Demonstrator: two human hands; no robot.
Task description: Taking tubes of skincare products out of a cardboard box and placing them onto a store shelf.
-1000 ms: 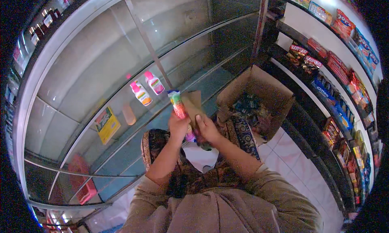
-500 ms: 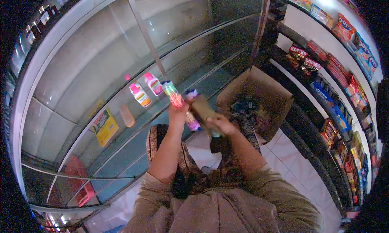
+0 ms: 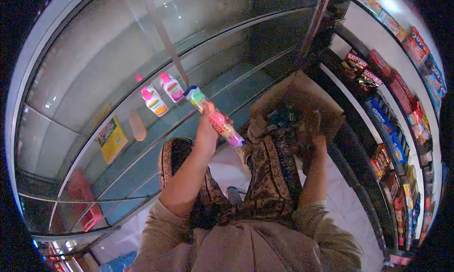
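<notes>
My left hand [image 3: 208, 130] is closed round a long plastic-wrapped pack [image 3: 218, 120] with green, pink, yellow and purple bands. The pack slants in front of the glass display case [image 3: 177, 118]. My right hand [image 3: 319, 142] is at the open cardboard box [image 3: 295, 90], over its near right part. Dimness and blur hide its fingers and whatever they may hold. Crumpled dark and greenish stuff [image 3: 279, 118] lies inside the box. Closest to the left hand on the case's shelf stand two white bottles with pink caps, one with an orange label [image 3: 153, 101], the other with a pink label [image 3: 171, 88].
Farther left in the case are a peach-coloured bottle [image 3: 137, 126], a yellow box [image 3: 112, 139] and a pink plastic basket [image 3: 87, 210]. Dark shelves with snack packets [image 3: 385, 123] curve along the right. My patterned-trousered knees [image 3: 272, 170] are between the case and the box.
My right hand has moved right, away from the pack, to the cardboard box; the blurred tan thing in it no longer shows clearly. My left hand still holds the pack, now in fuller view.
</notes>
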